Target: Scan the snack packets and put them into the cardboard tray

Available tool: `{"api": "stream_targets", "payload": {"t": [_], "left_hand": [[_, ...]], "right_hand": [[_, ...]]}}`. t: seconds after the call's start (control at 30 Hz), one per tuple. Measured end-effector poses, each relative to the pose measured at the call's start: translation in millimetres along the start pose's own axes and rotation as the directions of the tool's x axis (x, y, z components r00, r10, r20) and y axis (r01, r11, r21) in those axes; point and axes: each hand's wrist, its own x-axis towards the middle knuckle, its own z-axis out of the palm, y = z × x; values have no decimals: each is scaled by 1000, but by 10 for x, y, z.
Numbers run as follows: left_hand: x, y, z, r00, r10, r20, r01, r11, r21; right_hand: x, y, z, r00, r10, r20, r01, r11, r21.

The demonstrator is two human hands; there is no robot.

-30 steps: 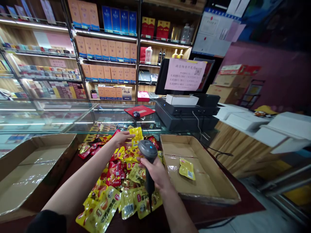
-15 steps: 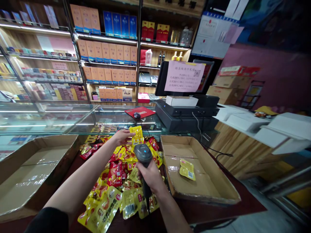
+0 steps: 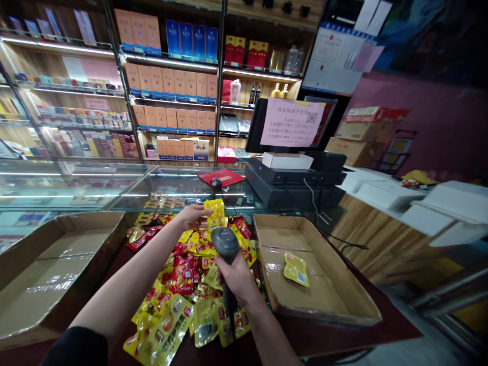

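My left hand (image 3: 194, 215) is closed on the edge of a yellow snack packet (image 3: 215, 213), held up above the pile. My right hand (image 3: 237, 274) grips the handle of a dark grey barcode scanner (image 3: 225, 241), its head pointed away from me at the packet. Under both hands spreads a heap of yellow and red snack packets (image 3: 182, 274), with larger ones at the near edge. Just to the right, a shallow cardboard tray (image 3: 324, 297) contains one yellow packet (image 3: 296, 269). The scanner's underside and my right fingertips are mostly hidden.
Another shallow cardboard tray (image 3: 46, 274) lies at left. Behind the pile is a glass counter (image 3: 171, 188) with a red mat (image 3: 231, 176) and a mouse (image 3: 216, 182). A cash register with a monitor (image 3: 255, 127) stands back right. Cables run beside the right tray.
The view has shifted slightly. Both hands keep their holds on the packet and the scanner. The small blue light on the scanner's top no longer shows.
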Motion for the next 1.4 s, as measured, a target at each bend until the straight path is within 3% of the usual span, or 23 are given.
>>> {"api": "stream_targets", "payload": {"t": [0.23,0.33,0.43,0.57,0.67,0.83,1.0,1.13,1.27,1.4], "left_hand": [[-131,-36,-29,999,-28,22,26,995,96],[-191,-152,-61,997,-54,59,49,995,89],[-238,-322,-92,991,-98,95,91,993,75],[-306,-483,-77,973,-168,161,165,986,31],[-349,-464,19,961,-204,186,215,976,-42],[-353,-277,385,936,-240,258,274,956,-106],[-240,-210,946,926,-240,292,274,958,-82],[-84,-278,1478,906,-274,322,298,954,-29],[77,-409,1976,860,-320,397,352,936,-11],[159,-521,2217,854,-357,379,374,927,31]], "right_hand": [[158,-89,-130,975,-160,-153,167,985,35],[263,-123,-211,987,-14,-161,47,978,202],[362,-105,-257,986,135,-100,-92,933,348],[467,1,-310,988,155,-13,-137,908,395],[496,36,-403,989,148,0,-135,907,399],[425,-115,-712,989,139,-40,-110,901,419],[276,-246,-1155,979,132,-153,-49,891,452],[113,-285,-1557,955,120,-271,27,875,484],[-61,-307,-1910,913,161,-375,65,850,522],[-176,-296,-2099,870,194,-454,97,834,542]]}}
